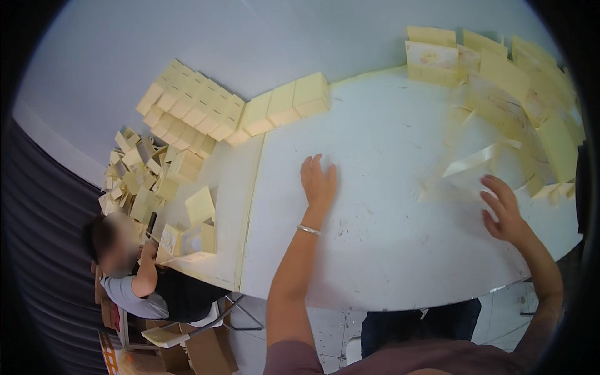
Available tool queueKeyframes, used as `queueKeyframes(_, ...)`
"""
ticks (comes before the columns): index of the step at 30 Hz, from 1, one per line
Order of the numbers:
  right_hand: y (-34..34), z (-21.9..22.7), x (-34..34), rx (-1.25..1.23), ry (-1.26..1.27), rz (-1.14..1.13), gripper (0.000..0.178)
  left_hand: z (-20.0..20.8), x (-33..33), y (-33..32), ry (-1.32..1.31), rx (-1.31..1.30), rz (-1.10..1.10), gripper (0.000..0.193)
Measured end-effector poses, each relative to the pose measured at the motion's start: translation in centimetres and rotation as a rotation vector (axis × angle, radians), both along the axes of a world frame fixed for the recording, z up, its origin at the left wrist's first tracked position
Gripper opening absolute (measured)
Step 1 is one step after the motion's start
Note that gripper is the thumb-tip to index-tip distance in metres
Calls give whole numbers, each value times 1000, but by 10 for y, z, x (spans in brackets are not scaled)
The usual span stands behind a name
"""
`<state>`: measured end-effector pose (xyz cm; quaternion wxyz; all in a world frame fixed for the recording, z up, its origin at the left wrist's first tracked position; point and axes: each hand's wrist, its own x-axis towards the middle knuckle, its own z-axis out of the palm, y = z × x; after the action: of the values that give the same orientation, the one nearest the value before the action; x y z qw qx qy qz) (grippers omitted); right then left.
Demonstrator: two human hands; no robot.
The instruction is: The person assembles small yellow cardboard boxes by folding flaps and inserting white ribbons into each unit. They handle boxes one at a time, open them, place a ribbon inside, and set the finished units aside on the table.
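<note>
My left hand (319, 182) is over the middle of the white tabletop, fingers loosely bent and apart, with nothing in it. A silver bangle (308, 230) circles that wrist. To the right, my right hand (504, 209) is open too, its fingers curved and spread, and I see nothing in its grasp. Just beyond it, a pale shiny ribbon (473, 159) and a cream box panel with a printed picture (497, 103) show smeared edges. Whether the right hand touches any of these cannot be made out.
Cream cartons (194, 103) are stacked along the wall at the back left, with a heap of small cream boxes (134, 165) beside them. More printed cream boxes (431, 59) stand at the back right. A co-worker (150, 284) sits at the left, near an opened box (187, 240).
</note>
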<state>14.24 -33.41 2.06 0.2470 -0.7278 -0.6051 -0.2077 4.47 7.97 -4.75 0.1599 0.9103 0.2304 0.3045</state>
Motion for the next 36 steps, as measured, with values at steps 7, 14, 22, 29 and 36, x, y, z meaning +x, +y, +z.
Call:
queueKeyframes(7,205,-8,73,-31,422,91,40,14,-7,-9,222,26,-90,47)
queueKeyframes(14,337,-21,93,-14,787,-109,48,38,8,32,88,-86,-142,41)
queueKeyframes(22,495,-2,159,-155,573,-336,55,80,103,285,543,246,220,66)
queueKeyframes(29,489,-14,146,-129,630,-353,58,55,109,248,524,170,185,65)
queueKeyframes(36,336,8,35,-285,718,-319,65,89,-12,101,686,135,18,68)
